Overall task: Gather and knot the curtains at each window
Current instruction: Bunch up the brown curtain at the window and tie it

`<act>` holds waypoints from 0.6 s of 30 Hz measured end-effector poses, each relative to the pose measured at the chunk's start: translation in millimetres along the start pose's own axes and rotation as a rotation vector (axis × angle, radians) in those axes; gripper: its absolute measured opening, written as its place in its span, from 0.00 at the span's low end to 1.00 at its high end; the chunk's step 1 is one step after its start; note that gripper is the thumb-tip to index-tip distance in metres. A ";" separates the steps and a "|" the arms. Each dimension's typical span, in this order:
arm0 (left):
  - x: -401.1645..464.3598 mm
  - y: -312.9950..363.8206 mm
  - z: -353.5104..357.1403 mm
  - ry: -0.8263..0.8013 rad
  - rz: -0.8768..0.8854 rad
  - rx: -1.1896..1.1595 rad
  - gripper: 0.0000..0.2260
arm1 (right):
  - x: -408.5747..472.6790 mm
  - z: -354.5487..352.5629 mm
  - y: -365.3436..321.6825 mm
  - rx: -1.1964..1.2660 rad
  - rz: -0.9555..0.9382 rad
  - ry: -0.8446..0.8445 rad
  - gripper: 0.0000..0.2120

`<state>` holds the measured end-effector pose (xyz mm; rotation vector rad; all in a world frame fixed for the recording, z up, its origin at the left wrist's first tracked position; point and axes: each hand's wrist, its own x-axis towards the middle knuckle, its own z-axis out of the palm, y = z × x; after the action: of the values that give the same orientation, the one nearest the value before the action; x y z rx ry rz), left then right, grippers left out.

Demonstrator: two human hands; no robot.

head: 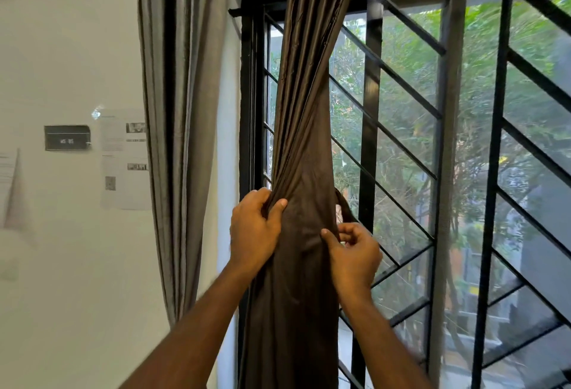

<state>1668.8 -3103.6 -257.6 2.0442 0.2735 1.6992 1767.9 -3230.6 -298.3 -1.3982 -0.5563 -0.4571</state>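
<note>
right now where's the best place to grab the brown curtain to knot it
Grip the brown curtain at its narrow twisted waist, just above the left hand and right hand, coming from the room side, since the window grille lies behind. There the folds are already gathered tight; lower down the cloth spreads wide.

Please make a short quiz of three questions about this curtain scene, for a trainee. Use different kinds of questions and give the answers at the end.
1. True or false: the left hand grips the gathered folds of the brown curtain.
2. Which curtain hangs untouched beside the wall? A. the grey curtain B. the brown curtain C. neither
3. Fill in: behind the brown curtain stands a black window ____ with slanted bars.

Key
1. True; the right hand pinches its other edge.
2. A
3. grille
</note>
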 end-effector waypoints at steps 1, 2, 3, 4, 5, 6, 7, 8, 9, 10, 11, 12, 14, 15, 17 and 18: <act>-2.2 1.8 3.5 0.044 0.033 0.060 0.11 | -7.8 1.4 -2.2 -0.082 -0.122 0.052 0.13; -4.9 6.2 7.5 0.074 0.061 0.094 0.12 | -16.5 3.4 -5.3 -0.144 -0.260 0.064 0.12; -7.7 12.5 11.1 0.084 0.079 0.101 0.13 | -24.4 6.5 -8.5 -0.201 -0.390 0.048 0.11; -10.5 19.0 14.1 0.080 0.083 0.085 0.14 | -31.2 9.8 -11.7 -0.258 -0.497 0.024 0.10; -12.7 22.4 17.5 0.073 0.076 0.051 0.14 | -35.3 13.2 -13.5 -0.308 -0.563 0.001 0.09; -14.3 22.7 20.3 0.068 0.066 0.010 0.13 | -38.0 15.8 -14.8 -0.345 -0.591 -0.017 0.10; -16.0 22.1 21.7 0.069 0.057 -0.032 0.13 | -39.8 17.2 -15.7 -0.371 -0.601 -0.028 0.10; -17.4 20.0 22.3 0.069 0.048 -0.073 0.13 | -40.6 17.6 -14.8 -0.390 -0.606 -0.035 0.10; -19.0 18.3 21.7 0.060 0.040 -0.112 0.13 | -41.5 17.2 -14.1 -0.403 -0.614 -0.044 0.09; -21.0 17.2 20.6 0.043 0.032 -0.145 0.14 | -42.1 16.8 -13.6 -0.411 -0.622 -0.060 0.08; -23.4 17.2 19.0 0.022 0.025 -0.167 0.15 | -41.9 16.6 -12.9 -0.416 -0.631 -0.075 0.06; -25.4 17.2 17.2 0.003 0.023 -0.176 0.16 | -41.2 16.9 -12.9 -0.417 -0.633 -0.088 0.06; -25.9 16.5 12.6 -0.015 0.034 -0.161 0.15 | -38.7 17.9 -12.9 -0.389 -0.623 -0.132 0.05; -24.4 14.0 10.2 -0.012 0.043 -0.130 0.14 | -37.7 17.5 -12.3 -0.364 -0.629 -0.169 0.06; -20.3 8.8 5.2 -0.004 0.054 -0.063 0.14 | -37.1 13.5 -11.5 -0.282 -0.651 -0.222 0.07; -18.7 6.3 3.4 -0.007 0.052 -0.046 0.14 | -35.7 10.9 -11.7 -0.206 -0.648 -0.207 0.07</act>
<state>1667.1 -3118.1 -271.5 2.0399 0.1783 1.7128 1731.5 -3222.2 -310.2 -1.4523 -1.1693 -0.9124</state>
